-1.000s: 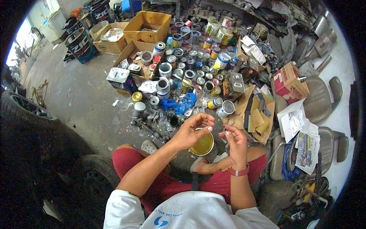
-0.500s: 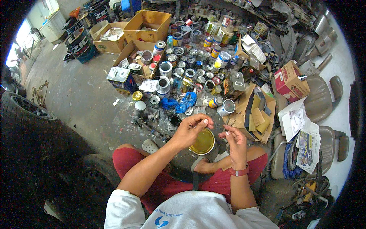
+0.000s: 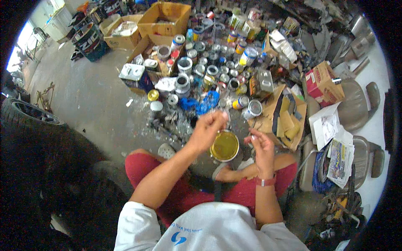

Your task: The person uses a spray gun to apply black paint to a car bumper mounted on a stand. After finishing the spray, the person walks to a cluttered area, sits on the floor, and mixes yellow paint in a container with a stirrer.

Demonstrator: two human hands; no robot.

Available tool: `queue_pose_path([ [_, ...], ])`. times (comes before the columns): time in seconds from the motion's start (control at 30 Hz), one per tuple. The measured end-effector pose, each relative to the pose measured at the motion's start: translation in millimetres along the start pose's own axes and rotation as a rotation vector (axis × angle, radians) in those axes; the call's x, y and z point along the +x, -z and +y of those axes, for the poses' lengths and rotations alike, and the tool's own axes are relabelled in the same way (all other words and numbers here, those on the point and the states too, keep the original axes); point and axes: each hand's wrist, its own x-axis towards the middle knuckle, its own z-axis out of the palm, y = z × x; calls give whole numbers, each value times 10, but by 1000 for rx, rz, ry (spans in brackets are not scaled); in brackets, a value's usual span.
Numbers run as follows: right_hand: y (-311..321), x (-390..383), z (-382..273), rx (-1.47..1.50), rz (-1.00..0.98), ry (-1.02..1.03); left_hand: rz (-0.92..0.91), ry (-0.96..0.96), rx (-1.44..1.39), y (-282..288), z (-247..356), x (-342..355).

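Observation:
My left hand (image 3: 209, 130) hangs above the upper left side of a round tin (image 3: 214, 157), its thumb and fingers drawn together. Whatever is in that pinch is too blurred to make out. To the tin's right, my right hand (image 3: 262, 149) is raised with fingers bent and the thumb against them; anything held there is too small to name. Yellowish-olive material shows inside the tin's pale rim, and whether it is liquid I cannot tell. The tin is near my feet, between my bent knees.
Many paint cans (image 3: 184, 65) crowd the floor ahead. A crumpled blue plastic sheet (image 3: 201, 103) lies before them. Flattened cardboard (image 3: 289, 125) is at right, near brown seats (image 3: 356, 100) bearing newspapers (image 3: 339, 161). A tyre (image 3: 31, 113) stands at left, with cardboard boxes (image 3: 165, 19) behind.
The view has shifted slightly, and the tin appears a little higher in it. My left hand has risen a little; my hands are somewhat farther apart.

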Motion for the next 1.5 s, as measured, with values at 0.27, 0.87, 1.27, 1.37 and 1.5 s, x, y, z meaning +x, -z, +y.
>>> queue_pose_path([
  [0.27,-303,304,976,-590,-144,-128,392,-238,-278,440,342,236],
  [0.87,-1143,866,1695,-774,202,-604,615,-153,-371,986,402,306],
  [1.27,-903,1118,1488,-1336,-574,212,591,-137,-297,836,369,485],
  [1.37,-599,1480,1510,-1227,-835,410,578,-102,-260,724,351,500],
  [1.5,-752,1923,1812,-824,-439,470,560,5,-110,558,305,500],
])
